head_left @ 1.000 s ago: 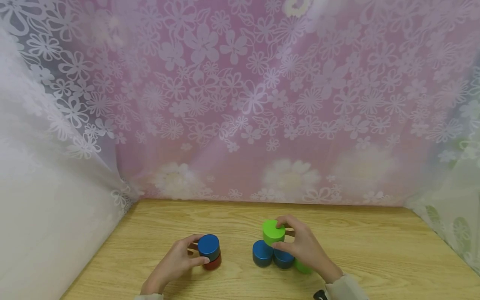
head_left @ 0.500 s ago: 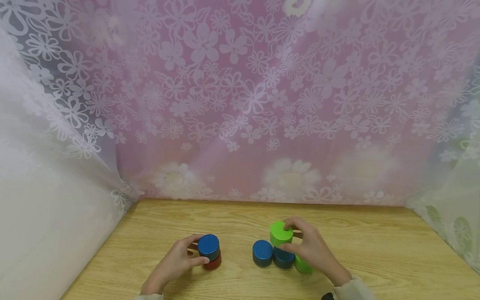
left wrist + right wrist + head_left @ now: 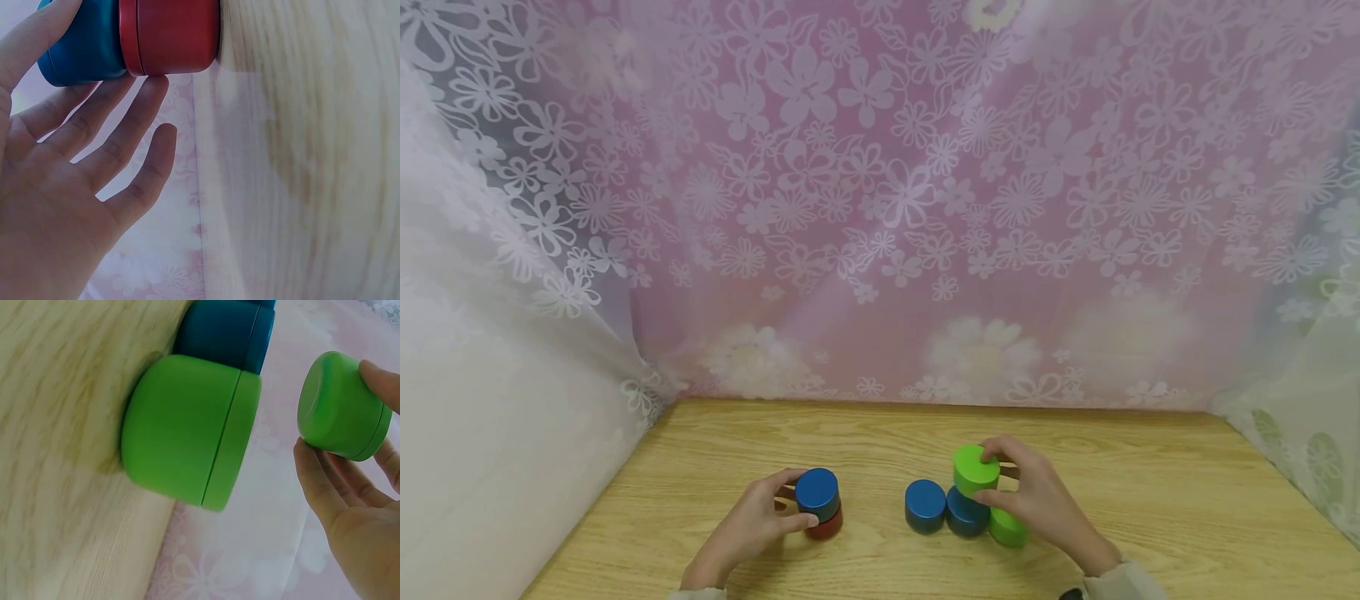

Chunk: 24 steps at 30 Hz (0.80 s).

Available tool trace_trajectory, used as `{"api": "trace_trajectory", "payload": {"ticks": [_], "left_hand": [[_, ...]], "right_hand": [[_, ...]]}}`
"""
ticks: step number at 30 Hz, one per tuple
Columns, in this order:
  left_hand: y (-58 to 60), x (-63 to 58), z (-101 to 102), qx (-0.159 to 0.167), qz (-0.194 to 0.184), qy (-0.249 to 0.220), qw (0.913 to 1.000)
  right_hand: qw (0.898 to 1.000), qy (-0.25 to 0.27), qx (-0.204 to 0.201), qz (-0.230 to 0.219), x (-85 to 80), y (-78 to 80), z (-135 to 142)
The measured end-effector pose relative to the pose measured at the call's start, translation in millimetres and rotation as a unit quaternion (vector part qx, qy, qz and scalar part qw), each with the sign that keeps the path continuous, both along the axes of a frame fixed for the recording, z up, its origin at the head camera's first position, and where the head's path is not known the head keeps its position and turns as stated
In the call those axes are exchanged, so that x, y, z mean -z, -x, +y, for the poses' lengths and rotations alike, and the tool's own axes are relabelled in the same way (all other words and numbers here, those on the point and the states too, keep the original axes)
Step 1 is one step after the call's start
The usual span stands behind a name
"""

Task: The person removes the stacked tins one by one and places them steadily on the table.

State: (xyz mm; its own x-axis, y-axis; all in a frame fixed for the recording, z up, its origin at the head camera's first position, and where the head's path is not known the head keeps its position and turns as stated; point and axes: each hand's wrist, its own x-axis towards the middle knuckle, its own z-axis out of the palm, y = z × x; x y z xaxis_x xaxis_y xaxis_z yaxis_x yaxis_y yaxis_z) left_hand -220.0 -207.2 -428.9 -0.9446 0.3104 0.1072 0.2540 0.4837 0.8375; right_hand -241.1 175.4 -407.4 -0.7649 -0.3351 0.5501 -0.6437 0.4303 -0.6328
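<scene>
Yellowish wood-grain tabletop (image 3: 760, 433) was hemmed in on three sides by floral sheeting (image 3: 880, 225).
Pink back sheet (image 3: 850, 167) had white flower prints, a pale diagonal sheen across it; left panel (image 3: 490, 400) hung whitish, right panel (image 3: 1292, 392) showed faint green leaf prints (image 3: 1322, 458).

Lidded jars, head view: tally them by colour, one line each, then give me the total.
Blue jars: 3
Green jars: 2, one of them held in the right hand
Red jar: 1
Total: 6
</scene>
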Motion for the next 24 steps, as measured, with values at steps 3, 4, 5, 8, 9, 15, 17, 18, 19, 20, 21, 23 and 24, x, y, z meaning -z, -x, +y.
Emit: {"api": "trace_trajectory", "payload": {"ticks": [3, 4, 5, 8, 9, 15, 17, 18, 19, 20, 21, 23, 24], "left_hand": [[-0.3, 0.0, -0.4, -0.003, -0.004, 0.001, 1.0000], [-0.3, 0.2, -0.6, -0.004, -0.004, 0.001, 1.0000], [-0.3, 0.3, -0.8, -0.005, -0.004, 0.002, 1.0000], [-0.2, 0.8, -1.2, -0.004, -0.002, 0.001, 1.0000], [-0.2, 0.9, -1.3, -0.003, -0.001, 0.001, 1.0000], [-0.3, 0.7, -0.8, -0.001, 0.002, 0.001, 1.0000], [-0.6, 0.4, -0.7, -0.001, 0.003, 0.000, 1.0000], [-0.6, 0.3, -0.6, 0.000, 0.003, 0.000, 1.0000], [-0.6, 0.2, -0.5, -0.001, 0.003, 0.000, 1.0000], [-0.7, 0.1, -0.5, -0.001, 0.002, 0.000, 1.0000], [-0.7, 0.1, -0.5, 0.000, 0.002, -0.001, 1.0000], [-0.5, 0.3, -0.5, 0.002, 0.002, -0.003, 1.0000], [-0.4, 0.4, -0.5, 0.003, 0.003, -0.004, 1.0000]], "right_hand": [[1.000, -0.005, 0.006, 0.003, -0.4, -1.1, 3.1], [1.000, -0.006, 0.007, 0.004, -0.5, -1.4, 4.2], [1.000, -0.008, 0.009, 0.004, -0.6, -1.7, 5.4], [1.000, -0.015, 0.014, 0.004, -0.3, -2.1, 9.5], [1.000, -0.017, 0.015, 0.005, 0.1, -2.1, 11.0], [0.999, -0.024, 0.018, 0.034, 3.5, -3.0, 20.0], [0.999, -0.026, 0.017, 0.039, 4.8, -2.9, 23.2], [0.999, -0.028, 0.017, 0.042, 5.2, -2.9, 24.8], [0.998, -0.030, 0.018, 0.043, 5.6, -2.8, 26.3], [0.998, -0.031, 0.019, 0.043, 5.9, -2.7, 27.9], [0.998, -0.032, 0.019, 0.045, 6.4, -2.6, 29.3], [0.998, -0.034, 0.021, 0.051, 7.4, -2.3, 32.0], [0.998, -0.034, 0.021, 0.056, 7.7, -2.5, 33.0]]}}
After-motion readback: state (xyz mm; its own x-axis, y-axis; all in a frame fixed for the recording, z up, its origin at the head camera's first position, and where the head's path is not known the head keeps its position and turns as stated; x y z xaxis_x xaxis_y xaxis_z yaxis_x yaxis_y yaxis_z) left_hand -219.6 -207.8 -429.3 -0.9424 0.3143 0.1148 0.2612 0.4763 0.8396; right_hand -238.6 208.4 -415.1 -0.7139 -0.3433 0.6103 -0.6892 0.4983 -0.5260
